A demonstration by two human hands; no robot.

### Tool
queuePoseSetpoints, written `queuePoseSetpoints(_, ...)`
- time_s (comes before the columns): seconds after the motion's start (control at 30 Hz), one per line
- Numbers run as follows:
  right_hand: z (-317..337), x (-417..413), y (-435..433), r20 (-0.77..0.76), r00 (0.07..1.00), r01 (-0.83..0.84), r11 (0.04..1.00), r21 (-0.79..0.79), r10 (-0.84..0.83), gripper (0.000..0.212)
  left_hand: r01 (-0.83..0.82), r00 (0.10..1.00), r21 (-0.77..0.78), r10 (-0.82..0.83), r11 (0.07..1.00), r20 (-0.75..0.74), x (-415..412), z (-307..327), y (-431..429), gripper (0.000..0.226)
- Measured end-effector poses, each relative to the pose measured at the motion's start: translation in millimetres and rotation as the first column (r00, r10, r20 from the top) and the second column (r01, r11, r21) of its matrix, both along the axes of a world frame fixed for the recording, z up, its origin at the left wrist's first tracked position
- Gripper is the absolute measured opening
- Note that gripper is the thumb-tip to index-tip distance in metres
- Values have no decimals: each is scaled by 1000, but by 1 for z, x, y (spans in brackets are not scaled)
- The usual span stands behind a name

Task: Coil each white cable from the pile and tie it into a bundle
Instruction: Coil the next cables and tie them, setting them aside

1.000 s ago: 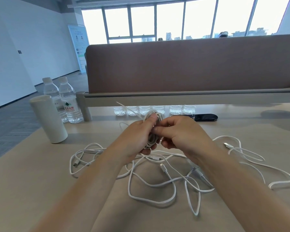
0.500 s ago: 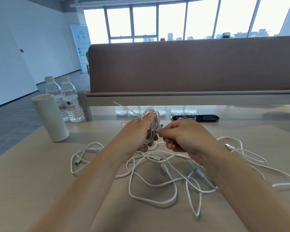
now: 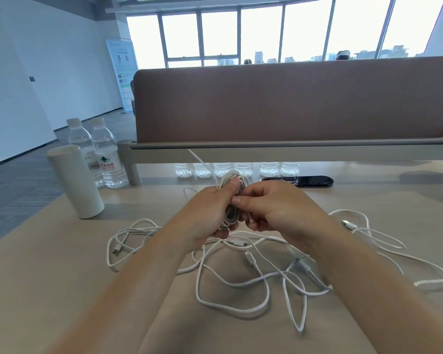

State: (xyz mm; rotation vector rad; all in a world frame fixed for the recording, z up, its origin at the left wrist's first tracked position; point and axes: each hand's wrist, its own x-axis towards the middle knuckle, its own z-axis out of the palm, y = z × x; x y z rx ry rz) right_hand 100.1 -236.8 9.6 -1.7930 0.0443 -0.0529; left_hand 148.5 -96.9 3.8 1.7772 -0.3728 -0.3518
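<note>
**Inspector:** Left side?
**Assistant:** White tumbler (image 3: 74, 182) and water bottles (image 3: 108, 154), upright on the desk (image 3: 62, 277).
**Inspector:** Centre?
**Assistant:** Left grip (image 3: 210, 210) curled round the coiled cable (image 3: 231, 213), held above the desk. Right grip (image 3: 279, 208) pinches it, thumb against forefinger.
**Inspector:** Pile?
**Assistant:** Loose cables (image 3: 241, 284) sprawl beneath, extending right.

The tan desk (image 3: 62, 290) carries a tangle of loose white cables (image 3: 230, 284), spread below and to either side of the left grip (image 3: 207, 213) and right grip (image 3: 281, 210), with one strand looping far out past the right grip. A white tumbler (image 3: 74, 182) stands well left of the left grip, two bottles (image 3: 108, 159) just behind it. A flat black slab (image 3: 310, 180) lies just beyond the right grip
</note>
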Motion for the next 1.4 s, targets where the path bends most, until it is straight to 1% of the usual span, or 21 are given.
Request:
queuePoseSetpoints(0.1,4,-2,-3,-30,999,-47,998,-34,46,30,-14,999,68,11,998,34,-3,3,0,49)
queuePoseSetpoints(0.17,6,-1,-6,-27,999,44,994,-104,-47,38,-22,998,113,15,993,60,-2,3,1,49)
queuePoseSetpoints(0.23,6,1,-8,78,979,201,959,-199,-189,37,-20,998,144,10,989,69,-1,3,1,50)
queuePoseSetpoints(0.3,9,-1,-8,226,945,282,941,-190,-237,32,-15,998,174,4,985,63,-1,2,0,53)
queuePoseSetpoints(0.37,15,-7,-4,326,931,220,966,-138,-166,21,-13,997,216,-4,976,81,-2,1,-2,54)
queuePoseSetpoints(0.43,21,-15,2,354,935,93,984,-153,-33,23,0,990,287,-40,958,133,-4,0,-3,41)
queuePoseSetpoints(0.5,23,-21,9,322,943,-14,976,-217,85,37,-3,979,361,-71,932,191,-4,-1,-4,20)
queuePoseSetpoints(0.53,23,-23,12,295,948,-48,972,-231,117,42,-17,979,380,-62,925,195,-5,0,-4,18)
queuePoseSetpoints(0.57,24,-25,14,266,955,-69,970,-235,132,50,-36,981,377,-40,926,191,-5,-1,-4,20)
queuePoseSetpoints(0.63,24,-25,14,232,966,-56,969,-241,113,67,-39,969,422,-69,906,237,-4,-1,-3,25)
queuePoseSetpoints(0.67,23,-22,13,224,971,-26,971,-236,80,69,-19,965,431,-97,902,245,-5,-1,-2,28)
queuePoseSetpoints(0.7,23,-20,12,221,974,7,976,-219,43,64,-1,970,391,-94,920,223,-5,0,0,34)
queuePoseSetpoints(0.77,23,-16,6,223,975,51,981,-186,-8,39,23,989,292,-64,956,131,-3,-1,1,48)
queuePoseSetpoints(0.83,22,-13,0,215,976,75,978,-194,-32,10,56,997,220,-67,974,41,0,-2,2,48)
queuePoseSetpoints(0.87,20,-11,-3,196,980,75,978,-193,-37,3,70,997,198,-74,978,11,1,-1,2,46)
queuePoseSetpoints(0.9,18,-10,-4,177,983,79,978,-195,-44,2,77,997,181,-76,981,-13,2,-1,4,44)
queuePoseSetpoints(0.97,14,-6,-6,166,984,104,971,-215,-69,8,92,994,135,-82,987,-73,3,-1,6,38)
queuePoseSetpoints(1.1,12,-1,-7,161,982,141,955,-262,-100,20,136,975,33,-128,990,-181,5,1,9,38)
queuePoseSetpoints(1.23,16,-4,-9,147,986,128,937,-326,-84,28,200,950,-31,-202,979,-237,6,3,12,39)
queuePoseSetpoints(1.33,16,-4,-7,146,986,126,936,-330,-81,28,259,919,-91,-274,962,-284,8,3,17,38)
queuePoseSetpoints(1.4,14,-2,-6,153,982,155,934,-323,-110,28,284,905,-97,-300,954,-303,9,3,19,39)
